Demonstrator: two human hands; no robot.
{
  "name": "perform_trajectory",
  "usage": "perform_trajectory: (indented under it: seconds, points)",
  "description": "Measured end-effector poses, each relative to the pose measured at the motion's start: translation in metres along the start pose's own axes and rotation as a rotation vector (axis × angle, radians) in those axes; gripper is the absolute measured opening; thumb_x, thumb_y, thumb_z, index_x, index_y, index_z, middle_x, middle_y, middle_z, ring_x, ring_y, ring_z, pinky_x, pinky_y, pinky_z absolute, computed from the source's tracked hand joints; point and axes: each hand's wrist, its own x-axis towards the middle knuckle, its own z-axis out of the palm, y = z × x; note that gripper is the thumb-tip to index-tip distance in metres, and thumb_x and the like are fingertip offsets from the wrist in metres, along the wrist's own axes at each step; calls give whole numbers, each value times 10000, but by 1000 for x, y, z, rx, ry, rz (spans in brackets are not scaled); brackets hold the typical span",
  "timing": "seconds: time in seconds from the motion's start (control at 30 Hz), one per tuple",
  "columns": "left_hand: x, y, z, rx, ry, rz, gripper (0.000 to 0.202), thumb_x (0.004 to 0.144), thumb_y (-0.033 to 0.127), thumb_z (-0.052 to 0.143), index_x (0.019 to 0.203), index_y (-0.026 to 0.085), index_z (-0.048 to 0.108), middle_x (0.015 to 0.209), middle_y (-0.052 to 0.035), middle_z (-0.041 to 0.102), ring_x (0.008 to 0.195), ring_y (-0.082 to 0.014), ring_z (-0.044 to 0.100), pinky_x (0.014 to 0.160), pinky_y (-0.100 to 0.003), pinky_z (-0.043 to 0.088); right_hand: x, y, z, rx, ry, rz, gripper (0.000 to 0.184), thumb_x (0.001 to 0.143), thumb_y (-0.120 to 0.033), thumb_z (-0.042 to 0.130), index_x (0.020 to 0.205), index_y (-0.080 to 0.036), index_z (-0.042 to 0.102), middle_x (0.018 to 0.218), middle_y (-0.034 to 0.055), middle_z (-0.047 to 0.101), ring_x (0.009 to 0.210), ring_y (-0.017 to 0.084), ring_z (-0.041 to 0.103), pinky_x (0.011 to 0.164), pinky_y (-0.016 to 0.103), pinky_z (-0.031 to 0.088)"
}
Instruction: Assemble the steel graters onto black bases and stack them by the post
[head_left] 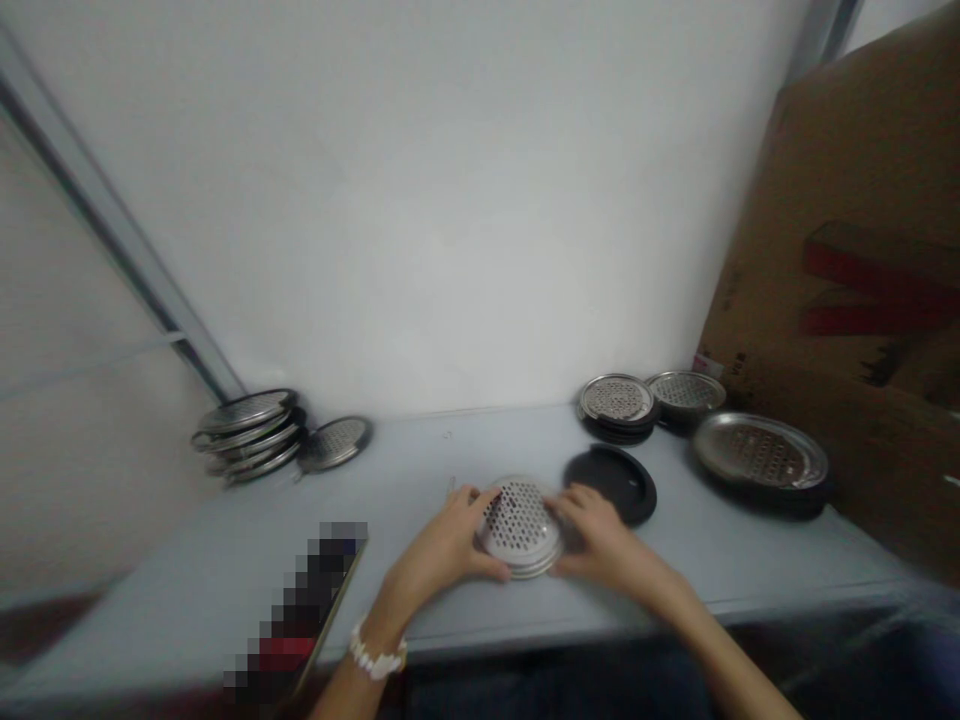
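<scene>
My left hand (442, 548) and my right hand (600, 538) grip a domed, perforated steel strainer disc (519, 522) from opposite sides, near the front of a pale grey table (202, 570). It seems to sit on a thin metal rim or second disc (525, 562), and my fingers hide part of its edge. A round black rubber-like base (615, 482) lies just beyond my right hand, not touching it. A white beaded bracelet (379, 655) circles my left wrist.
Stacked perforated discs (247, 435) lean at the far left, beside a single disc (335, 443). More discs (616, 405) with black bases stand at the back right, near a larger one (760, 452). A cardboard box (847, 250) and white wall (390, 200) bound the table.
</scene>
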Motion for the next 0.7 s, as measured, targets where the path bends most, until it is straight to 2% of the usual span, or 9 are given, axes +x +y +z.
perform_trajectory:
  seconds: [0.13,0.33,0.7]
  points:
    - [1,-2,3,-7,10,10,1097,572,426,928,1525,260,412,1377,-143,521,1304,-369,474,1131,-509,357,-2,-2,0,7,23,-8,833,689,-392,826,1449,-222,531,1465,149,504,1435,356,349,1177,501,264]
    - [4,-9,7,20,5,12,1175,541,475,938,1548,286,364,1516,-173,420,1419,-423,348,1164,-587,272,-2,-6,-1,-13,54,-6,804,693,-402,824,1432,-241,549,1454,140,521,1412,356,384,1176,508,250]
    - [6,-9,7,55,4,50,1107,541,534,925,1505,295,437,1423,-143,520,1344,-406,441,1171,-609,242,-2,-8,-4,-51,15,28,785,706,-436,813,1428,-270,555,1453,127,525,1400,356,380,1136,516,283]
